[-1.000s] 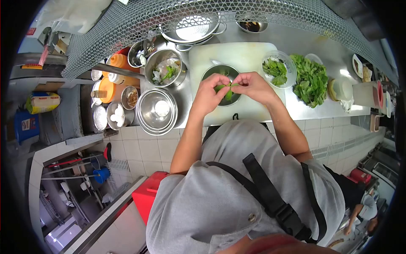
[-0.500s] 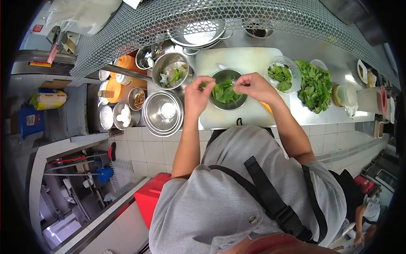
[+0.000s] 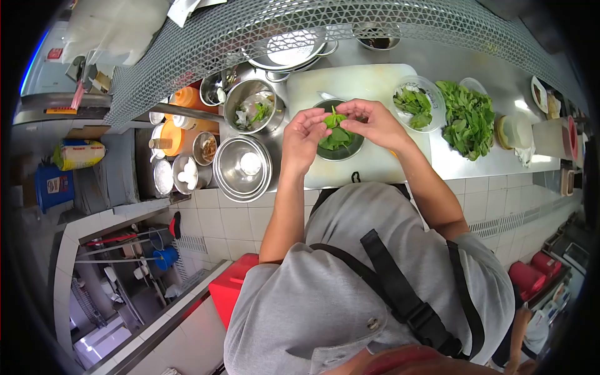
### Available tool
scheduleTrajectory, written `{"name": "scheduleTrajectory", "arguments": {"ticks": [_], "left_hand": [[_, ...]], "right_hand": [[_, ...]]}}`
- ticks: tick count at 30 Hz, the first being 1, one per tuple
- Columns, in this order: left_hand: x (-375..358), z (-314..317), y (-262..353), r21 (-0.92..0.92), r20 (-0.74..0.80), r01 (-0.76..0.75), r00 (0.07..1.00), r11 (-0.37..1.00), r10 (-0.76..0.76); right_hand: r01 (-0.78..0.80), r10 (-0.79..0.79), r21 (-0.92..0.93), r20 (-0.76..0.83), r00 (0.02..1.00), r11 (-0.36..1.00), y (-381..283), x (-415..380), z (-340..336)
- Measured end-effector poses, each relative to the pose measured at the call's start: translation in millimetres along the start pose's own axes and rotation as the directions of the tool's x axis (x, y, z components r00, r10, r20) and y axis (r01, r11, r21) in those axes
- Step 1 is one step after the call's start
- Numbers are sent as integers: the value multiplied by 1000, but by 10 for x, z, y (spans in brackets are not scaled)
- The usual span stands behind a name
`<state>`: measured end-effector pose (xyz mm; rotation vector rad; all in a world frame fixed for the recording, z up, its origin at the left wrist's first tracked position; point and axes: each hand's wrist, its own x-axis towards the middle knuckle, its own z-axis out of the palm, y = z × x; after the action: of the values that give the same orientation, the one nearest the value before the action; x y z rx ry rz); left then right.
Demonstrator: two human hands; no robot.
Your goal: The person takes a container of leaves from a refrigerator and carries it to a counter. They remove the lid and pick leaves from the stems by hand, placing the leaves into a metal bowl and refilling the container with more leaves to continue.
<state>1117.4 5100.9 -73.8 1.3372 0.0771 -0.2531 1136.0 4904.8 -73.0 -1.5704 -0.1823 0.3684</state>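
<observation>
Both hands are over a metal bowl (image 3: 340,153) of green leaves on the white cutting board (image 3: 381,164). My left hand (image 3: 306,134) has its fingertips on a bright green leaf sprig (image 3: 335,119) above the bowl. My right hand (image 3: 372,124) pinches at the same sprig from the other side, its fingers curled over the bowl. A clear container (image 3: 417,103) of leaves stands to the right, beside a large heap of leafy greens (image 3: 467,119).
Nested metal bowls (image 3: 241,167) and a bowl of scraps (image 3: 254,105) stand left of the board. Orange-topped containers (image 3: 170,136) are farther left. A wire mesh shelf (image 3: 300,20) hangs above the counter. At lower right, another person (image 3: 536,331) is partly visible.
My hands have come closer together over the bowl, and a bright green sprig now shows between them. The view has shifted slightly.
</observation>
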Motion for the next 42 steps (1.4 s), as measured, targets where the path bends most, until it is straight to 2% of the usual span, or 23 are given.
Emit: {"name": "scheduleTrajectory", "arguments": {"ticks": [3, 5, 12, 21, 23, 25, 27, 31, 33, 34, 36, 42], "left_hand": [[26, 13, -39, 2, 13, 26, 1000, 1000, -26], [24, 33, -35, 14, 28, 36, 999, 999, -36], [81, 54, -98, 80, 63, 21, 998, 997, -26], [98, 53, -217, 146, 122, 4, 992, 989, -22], [88, 38, -261, 171, 174, -95, 983, 981, 65], [95, 57, -291, 169, 179, -86, 982, 982, 55], [66, 99, -243, 281, 164, -54, 986, 958, 8], [53, 136, -234, 320, 272, -70, 962, 945, -20], [33, 170, -204, 357, 289, -83, 957, 930, -25], [20, 194, -181, 405, 285, -84, 958, 910, -39], [-14, 275, -102, 494, 271, -82, 961, 866, -64], [-144, 607, -47, 515, 212, -80, 977, 854, -36]], "right_hand": [[10, -11, 7, 14, 1000, 1000, 45, -20, -61], [-86, 86, -13, 45, 995, 996, 50, -41, -86], [-78, 78, 40, 17, 997, 996, 173, -77, -99], [-105, 105, 7, 18, 994, 994, 206, -110, -63], [44, -31, -175, 76, 997, 984, 272, -103, -171], [42, -23, -240, 85, 996, 970, 234, -130, -203], [70, -57, -260, 59, 997, 963, 235, -154, -194], [98, -93, -332, 30, 995, 938, 130, -258, -240], [47, -15, -376, 88, 996, 926, 86, -289, -285], [61, -26, -395, 92, 995, 917, 113, -283, -292], [87, -39, -395, 129, 991, 914, 125, -264, -350], [171, -108, -310, 209, 972, 935, 97, -424, -708]]}}
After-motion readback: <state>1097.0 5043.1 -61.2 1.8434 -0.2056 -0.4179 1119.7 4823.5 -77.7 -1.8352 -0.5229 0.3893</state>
